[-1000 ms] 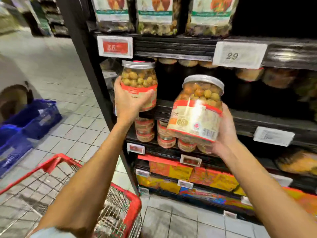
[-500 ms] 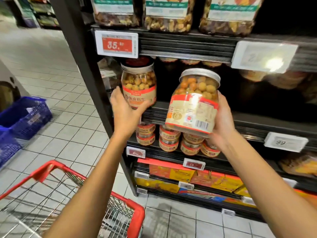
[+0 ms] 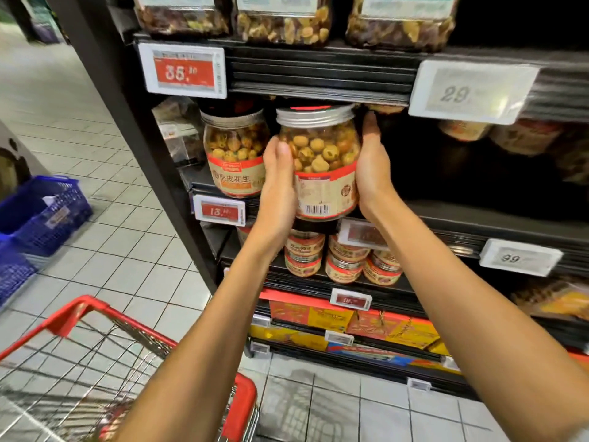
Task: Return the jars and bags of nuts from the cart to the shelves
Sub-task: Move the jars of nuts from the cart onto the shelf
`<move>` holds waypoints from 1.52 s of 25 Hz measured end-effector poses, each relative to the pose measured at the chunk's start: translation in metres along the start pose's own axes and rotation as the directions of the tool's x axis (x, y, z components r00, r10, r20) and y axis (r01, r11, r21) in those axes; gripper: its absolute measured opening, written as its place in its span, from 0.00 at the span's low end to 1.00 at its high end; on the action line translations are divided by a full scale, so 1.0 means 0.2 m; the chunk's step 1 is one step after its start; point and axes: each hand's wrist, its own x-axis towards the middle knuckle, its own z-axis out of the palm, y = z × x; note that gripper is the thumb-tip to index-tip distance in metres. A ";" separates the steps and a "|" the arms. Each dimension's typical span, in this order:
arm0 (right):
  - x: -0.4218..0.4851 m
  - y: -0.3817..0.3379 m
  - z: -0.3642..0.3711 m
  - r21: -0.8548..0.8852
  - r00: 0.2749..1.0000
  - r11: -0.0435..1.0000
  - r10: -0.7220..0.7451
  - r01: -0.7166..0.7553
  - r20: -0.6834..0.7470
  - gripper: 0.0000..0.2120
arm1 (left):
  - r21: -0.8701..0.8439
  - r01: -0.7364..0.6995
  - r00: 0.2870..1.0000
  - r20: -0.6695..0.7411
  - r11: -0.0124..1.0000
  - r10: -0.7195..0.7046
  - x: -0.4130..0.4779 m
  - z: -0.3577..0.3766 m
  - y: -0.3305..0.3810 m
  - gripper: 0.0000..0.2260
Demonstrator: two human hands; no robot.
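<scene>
Head view: the left hand (image 3: pixel 279 183) lies flat along the left side of the held jar (image 3: pixel 322 161), fingers straight and together, thumb up on the glass. The right hand (image 3: pixel 373 167) is pressed against the jar's right side, fingers extended upward past the silver lid (image 3: pixel 315 114); its thumb is not visible. The jar is carried upright between the two palms, with neither hand closed around it. Its base is level with the front edge of the middle shelf (image 3: pixel 462 218); whether it rests on that edge cannot be told. Just to its left, a matching shelved jar (image 3: pixel 234 161) stands upright at the shelf's left end, above a red price tag (image 3: pixel 220 210); the left hand sits between the two jars. Stacked tins (image 3: pixel 344 260) occupy the shelf below. The red-rimmed wire cart (image 3: pixel 68 317) is at lower left under the left forearm. Blue baskets (image 3: pixel 41 212) sit on the tiled floor at far left.
</scene>
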 end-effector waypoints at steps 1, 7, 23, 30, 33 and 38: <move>0.04 0.02 0.00 -0.038 0.999 0.999 -0.026 0.024 -0.033 0.22 | 0.006 -0.004 1.000 -0.014 1.000 0.005 0.02 0.01 -0.01 0.29; 0.20 0.07 -0.07 -0.456 0.986 0.890 -0.073 -0.003 -0.147 0.23 | 0.029 0.041 0.999 -0.010 0.999 -0.041 -0.01 0.03 -0.15 0.32; -0.05 0.24 -0.10 0.009 0.985 1.000 -0.003 0.001 0.171 0.25 | -0.060 0.091 0.991 0.100 0.994 -0.084 -0.04 -0.10 -0.15 0.26; 0.02 0.23 0.04 0.057 0.977 0.998 -0.008 -0.004 0.214 0.26 | -0.012 0.039 0.985 -0.168 0.999 -0.040 -0.04 -0.11 -0.21 0.24; 0.00 0.20 0.03 0.075 0.975 0.997 -0.014 -0.003 0.223 0.23 | 0.006 0.062 0.981 -0.186 0.998 -0.060 -0.07 -0.08 -0.17 0.20; -0.35 0.23 -0.10 0.060 0.990 0.988 -0.140 0.140 0.000 0.16 | -0.165 0.103 0.891 -0.423 0.981 -0.165 -0.34 -0.15 -0.07 0.14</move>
